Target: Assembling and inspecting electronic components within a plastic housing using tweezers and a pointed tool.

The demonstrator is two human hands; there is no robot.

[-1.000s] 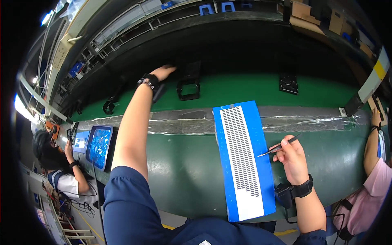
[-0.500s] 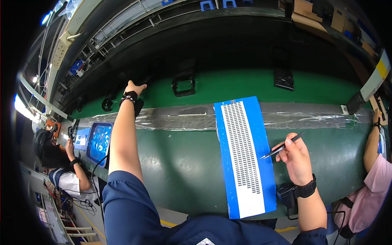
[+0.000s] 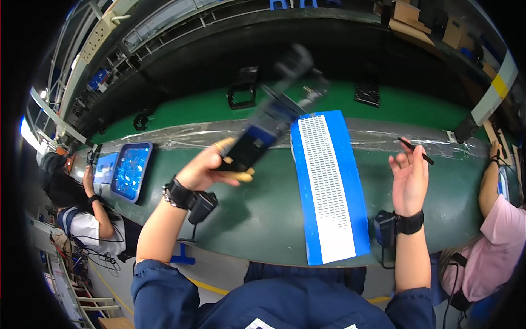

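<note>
My left hand [image 3: 201, 171], with yellow covers on some fingertips, is closed round one end of a black plastic frame-like part [image 3: 255, 141]. That part is tilted up to the right and its far end is smeared by motion, above the blue board's upper left. My right hand [image 3: 410, 183] is raised right of the board, pinching black tweezers [image 3: 423, 155] between thumb and fingers. Between my hands lies the blue board [image 3: 359, 219], bearing a white sheet [image 3: 335, 241] with rows of small dark labels.
Beyond the taped table edge [image 3: 378, 137], a green belt [image 3: 203, 109] carries black parts, among them an open frame [image 3: 241, 97] and a flat panel [image 3: 367, 94]. A blue tray [image 3: 131, 172] stands at left. One person works on each side; a post [image 3: 487, 101] rises at right.
My left hand has come back from the belt toward me, now with a black frame-like part in it. My right hand has risen away from the sheet, turning the tweezers.
</note>
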